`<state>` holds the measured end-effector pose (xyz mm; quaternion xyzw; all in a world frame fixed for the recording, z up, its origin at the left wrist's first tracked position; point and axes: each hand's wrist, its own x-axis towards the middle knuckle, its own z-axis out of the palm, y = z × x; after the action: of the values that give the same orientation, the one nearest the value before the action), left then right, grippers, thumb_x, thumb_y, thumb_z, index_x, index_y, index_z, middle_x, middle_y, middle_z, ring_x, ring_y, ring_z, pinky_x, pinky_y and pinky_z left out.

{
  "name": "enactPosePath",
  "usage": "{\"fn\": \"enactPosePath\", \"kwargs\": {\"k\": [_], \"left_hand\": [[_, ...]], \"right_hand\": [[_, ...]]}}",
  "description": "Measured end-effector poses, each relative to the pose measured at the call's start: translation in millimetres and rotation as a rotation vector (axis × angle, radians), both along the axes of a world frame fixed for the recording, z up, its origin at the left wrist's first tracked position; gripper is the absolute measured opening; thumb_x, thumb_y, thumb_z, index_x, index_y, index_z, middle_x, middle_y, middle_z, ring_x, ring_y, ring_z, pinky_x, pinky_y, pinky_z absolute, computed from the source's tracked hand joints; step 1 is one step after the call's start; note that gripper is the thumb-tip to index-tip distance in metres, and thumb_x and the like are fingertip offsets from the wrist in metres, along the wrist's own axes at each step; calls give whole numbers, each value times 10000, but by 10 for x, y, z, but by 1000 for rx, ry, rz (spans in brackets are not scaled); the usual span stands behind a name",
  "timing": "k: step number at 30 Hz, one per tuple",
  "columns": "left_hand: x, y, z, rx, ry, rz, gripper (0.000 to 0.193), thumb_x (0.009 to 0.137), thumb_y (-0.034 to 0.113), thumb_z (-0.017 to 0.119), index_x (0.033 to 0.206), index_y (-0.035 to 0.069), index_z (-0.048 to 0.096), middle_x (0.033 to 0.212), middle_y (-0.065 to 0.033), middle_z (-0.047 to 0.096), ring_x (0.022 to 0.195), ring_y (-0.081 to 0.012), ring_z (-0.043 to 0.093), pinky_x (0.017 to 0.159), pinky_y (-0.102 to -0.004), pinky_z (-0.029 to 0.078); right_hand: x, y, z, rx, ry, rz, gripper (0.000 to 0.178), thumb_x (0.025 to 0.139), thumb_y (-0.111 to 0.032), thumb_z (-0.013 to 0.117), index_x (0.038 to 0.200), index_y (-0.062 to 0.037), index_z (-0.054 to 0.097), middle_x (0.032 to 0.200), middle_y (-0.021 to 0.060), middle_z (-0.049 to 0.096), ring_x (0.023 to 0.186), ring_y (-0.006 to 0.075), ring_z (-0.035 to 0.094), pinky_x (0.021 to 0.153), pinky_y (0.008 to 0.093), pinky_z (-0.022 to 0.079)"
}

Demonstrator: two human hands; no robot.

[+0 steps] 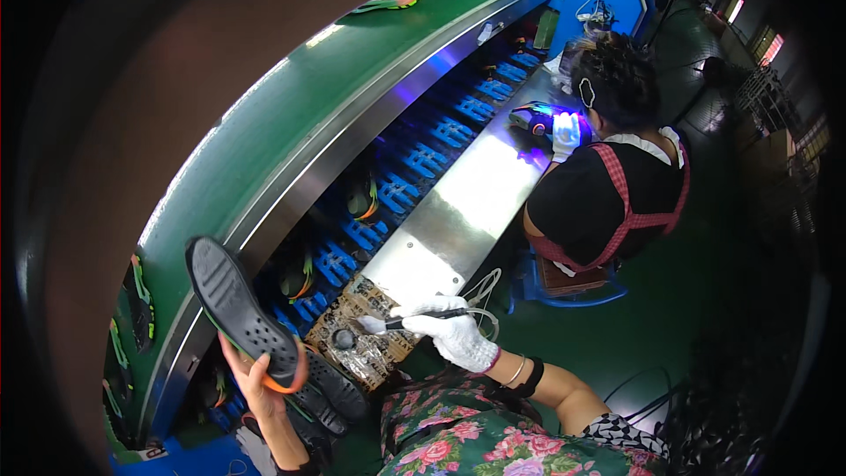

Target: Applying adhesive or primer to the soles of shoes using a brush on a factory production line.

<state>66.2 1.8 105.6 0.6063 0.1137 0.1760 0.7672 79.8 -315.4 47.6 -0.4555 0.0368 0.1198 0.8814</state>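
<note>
My left hand (pixel 257 388), bare, is closed round the lower end of a black shoe sole (pixel 233 295). The sole stands tilted up, its holed face turned towards me, with an orange and green edge at the bottom. A white knit glove covers my right hand (pixel 458 341), whose fingers grip a black-handled brush (pixel 421 319) joined to a pale tube. The brush's light bristles hang over a stained, glue-marked board (pixel 374 298), close beside a small round dark cup (pixel 344 338). More dark soles (pixel 339 392) lie below the board, near my left wrist.
A green conveyor belt (pixel 264 115) carrying soles curves along the left. Beside it runs a row of blue holders (pixel 397 192). The metal bench (pixel 441 220) extends to a seated co-worker (pixel 608 185), whose gloved hand holds a shoe under violet light. Cables (pixel 648 401) lie at right.
</note>
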Motion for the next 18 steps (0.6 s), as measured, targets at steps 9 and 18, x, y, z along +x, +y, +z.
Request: {"fn": "enactPosePath", "kwargs": {"k": [9,18], "left_hand": [[-219,-439,-772,-786,326,-288,715,654,85,546,1350,-76,527,1186,-230,672,1131,-413,658,1060,-519,504],[-250,-949,-510,-885,195,-166,906,938,806,359,1548,137,403,1530,-106,495,1372,-322,503,1166,-481,384]], "right_hand": [[154,235,667,-220,-330,108,244,905,3,713,1148,12,721,1114,97,736,1038,146,683,924,286,547],[289,460,865,-510,-748,25,132,762,32,795,885,-6,765,977,173,776,879,239,752,776,334,591]]}}
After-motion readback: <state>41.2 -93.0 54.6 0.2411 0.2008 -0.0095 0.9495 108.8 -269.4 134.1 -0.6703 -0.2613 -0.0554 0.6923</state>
